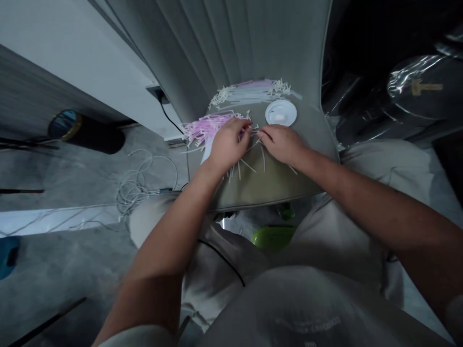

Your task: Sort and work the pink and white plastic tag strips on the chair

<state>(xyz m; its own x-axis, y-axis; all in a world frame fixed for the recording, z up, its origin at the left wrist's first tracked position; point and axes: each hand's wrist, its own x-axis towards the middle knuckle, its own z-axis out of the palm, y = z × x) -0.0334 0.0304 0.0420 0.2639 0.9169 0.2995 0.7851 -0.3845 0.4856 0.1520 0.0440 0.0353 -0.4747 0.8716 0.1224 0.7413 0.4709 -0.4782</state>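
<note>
Narrow grip on both sides: your left hand (pixel 229 144) and right hand (pixel 282 143) are curled downward, with the fingertips (pixel 249 125) close together at the middle. Whether they pinch a piece, you can't tell at this size. Loose thin plastic strips (pixel 249 164) lie scattered under and just below your hands, on a padded grey cushion (pixel 275 185) across your lap, probably placed there so both hands reach it without stretching. Just beside your left hand, a pink-and-white bunch of strips (pixel 211 126) lies mostly aligned. A second, longer bunch of strips (pixel 249 91) runs along the far side of the cushion, with white, jumbled ends. Both look gathered to keep them apart from the loose pieces. A round white plastic lid (pixel 280 113) sits just beyond your right hand, within easy reach; what it's for, you can't tell. Past the cushion hangs a pleated grey curtain (pixel 191 43). A coil of thin white cable (pixel 139 180) lies on the concrete floor (pixel 68 270) to your left, and a shiny silver bag (pixel 415 82) sits to your right. Below the cushion, a green object (pixel 274 237) shows between your knees.
</note>
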